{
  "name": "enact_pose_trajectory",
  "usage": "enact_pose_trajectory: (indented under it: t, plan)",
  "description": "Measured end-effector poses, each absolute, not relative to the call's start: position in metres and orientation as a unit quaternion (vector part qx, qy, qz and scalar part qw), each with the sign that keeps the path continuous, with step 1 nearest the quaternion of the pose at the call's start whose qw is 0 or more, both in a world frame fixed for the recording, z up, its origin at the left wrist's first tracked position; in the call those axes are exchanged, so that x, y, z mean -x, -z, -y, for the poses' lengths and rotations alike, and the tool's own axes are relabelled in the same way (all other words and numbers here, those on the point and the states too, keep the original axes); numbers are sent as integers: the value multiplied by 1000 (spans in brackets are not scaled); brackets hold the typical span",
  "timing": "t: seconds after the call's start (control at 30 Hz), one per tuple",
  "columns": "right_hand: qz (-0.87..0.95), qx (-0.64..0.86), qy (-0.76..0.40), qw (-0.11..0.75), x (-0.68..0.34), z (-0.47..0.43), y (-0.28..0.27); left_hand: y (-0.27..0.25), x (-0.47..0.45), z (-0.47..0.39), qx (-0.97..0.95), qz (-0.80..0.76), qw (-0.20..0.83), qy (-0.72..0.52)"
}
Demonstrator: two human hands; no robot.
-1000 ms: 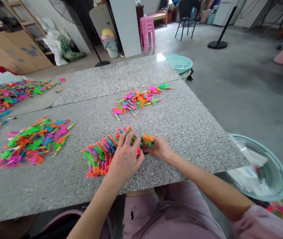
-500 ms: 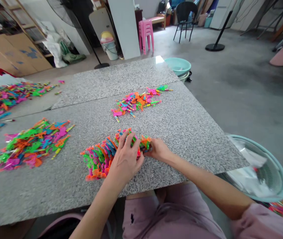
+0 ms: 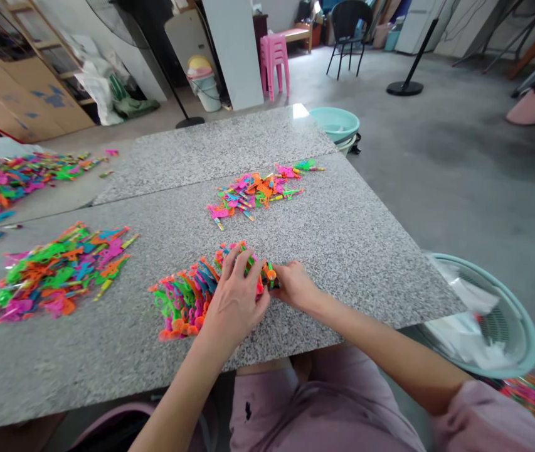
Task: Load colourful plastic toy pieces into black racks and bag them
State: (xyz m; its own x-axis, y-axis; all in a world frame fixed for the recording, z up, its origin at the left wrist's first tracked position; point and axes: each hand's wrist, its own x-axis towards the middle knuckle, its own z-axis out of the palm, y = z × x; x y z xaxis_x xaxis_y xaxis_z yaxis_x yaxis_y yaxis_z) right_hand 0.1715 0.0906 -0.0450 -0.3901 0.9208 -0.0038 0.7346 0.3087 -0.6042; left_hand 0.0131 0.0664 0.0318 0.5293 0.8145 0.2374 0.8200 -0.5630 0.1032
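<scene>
A speckled grey tabletop [image 3: 361, 251], stone-like and smooth, throws back a white gleam at its far corner. The row of toys [image 3: 182, 298] near its front edge is bright moulded plastic, as is the loose pile [image 3: 262, 188] farther back; glossy highlights dot the heap [image 3: 67, 270] on its left. Beyond the tabletop stand smooth pink plastic stools [image 3: 274, 59], a smooth aqua plastic basin [image 3: 335, 122] and matt brown cardboard [image 3: 27, 94]. Right of it stretches matt, concrete-like floor [image 3: 460, 182]; below its front edge, soft mauve cloth shorts [image 3: 333, 408] crease.
</scene>
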Motion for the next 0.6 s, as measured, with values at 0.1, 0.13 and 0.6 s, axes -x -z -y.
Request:
enact_pose_trajectory:
  t: [0.1,0.13,0.6]
  plan:
    - [797,535,-254,121,-167,-94,36,-33,-11,-65,874,467,8,134]
    - [797,536,-253,114,-166,-95,35,-33,-11,-65,874,466,7,134]
    - [834,452,-275,156,-209,-181,40,-11,-6,-75,863,468,97,166]
